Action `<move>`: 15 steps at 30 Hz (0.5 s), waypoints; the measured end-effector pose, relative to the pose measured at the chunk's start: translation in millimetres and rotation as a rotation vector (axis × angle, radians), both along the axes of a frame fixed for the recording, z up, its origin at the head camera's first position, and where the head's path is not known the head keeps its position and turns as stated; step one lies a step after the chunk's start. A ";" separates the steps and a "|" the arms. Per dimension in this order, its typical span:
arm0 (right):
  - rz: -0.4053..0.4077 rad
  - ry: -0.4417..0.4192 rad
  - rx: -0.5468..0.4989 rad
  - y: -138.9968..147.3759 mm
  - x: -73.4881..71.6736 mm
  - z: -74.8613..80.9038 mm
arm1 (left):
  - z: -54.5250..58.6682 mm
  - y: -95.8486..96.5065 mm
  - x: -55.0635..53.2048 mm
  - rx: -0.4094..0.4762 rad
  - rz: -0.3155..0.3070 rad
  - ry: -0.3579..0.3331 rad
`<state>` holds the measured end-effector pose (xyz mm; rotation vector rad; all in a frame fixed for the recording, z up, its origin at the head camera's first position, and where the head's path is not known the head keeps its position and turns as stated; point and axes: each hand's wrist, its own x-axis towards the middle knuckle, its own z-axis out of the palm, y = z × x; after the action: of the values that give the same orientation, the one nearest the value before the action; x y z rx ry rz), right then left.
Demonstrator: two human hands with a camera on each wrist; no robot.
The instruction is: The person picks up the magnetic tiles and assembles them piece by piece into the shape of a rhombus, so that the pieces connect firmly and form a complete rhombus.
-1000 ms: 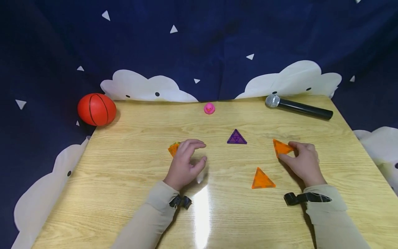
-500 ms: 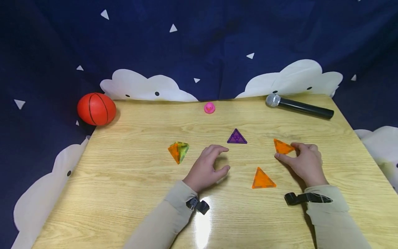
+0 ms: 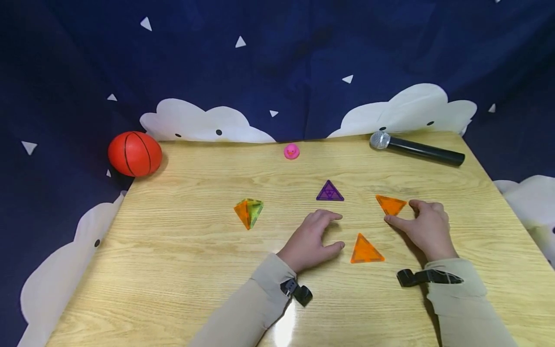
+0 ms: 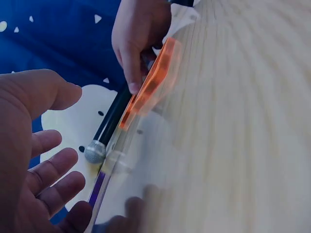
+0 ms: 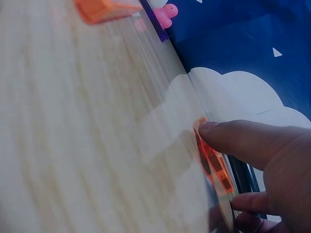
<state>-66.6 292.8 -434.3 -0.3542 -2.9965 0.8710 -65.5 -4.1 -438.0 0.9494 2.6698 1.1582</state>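
Observation:
My right hand (image 3: 427, 229) holds an orange triangular magnetic tile (image 3: 391, 205) by its edges on the right part of the table. In the right wrist view, the thumb touches one end of it and the index fingertip is at the other. My left hand (image 3: 310, 243) hovers over the middle with nothing in it, thumb and fingers spread apart. A second orange triangular tile (image 3: 365, 250) lies flat just to its right. Beyond the left hand lies a purple triangular tile (image 3: 330, 192). Left of that hand stands a small orange-and-green pyramid of tiles (image 3: 248, 213).
The wooden table (image 3: 173, 270) has a red ball (image 3: 135, 153) at its back left corner. A pink toy duck (image 3: 291, 151) sits at the back edge, and a black microphone (image 3: 425, 150) lies at the back right. A dark blue curtain (image 3: 277, 58) hangs behind.
My left hand has moved right, away from the tile pyramid, which now shows fully. The tile at my right hand has turned and shifted slightly left; that arm has barely moved.

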 end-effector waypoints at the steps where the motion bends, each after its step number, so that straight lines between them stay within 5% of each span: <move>1: 0.005 0.005 0.000 0.5 0.4 0.1 | -0.2 2.6 0.6 -0.004 -0.005 -0.003; 15: 0.103 -0.012 0.031 8.7 -7.2 -0.7 | 0.5 31.8 4.8 -0.197 -0.050 0.003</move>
<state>-73.8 301.5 -435.0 -0.2071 -3.0599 0.8303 -60.7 27.7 -437.6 0.9777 2.6831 0.8655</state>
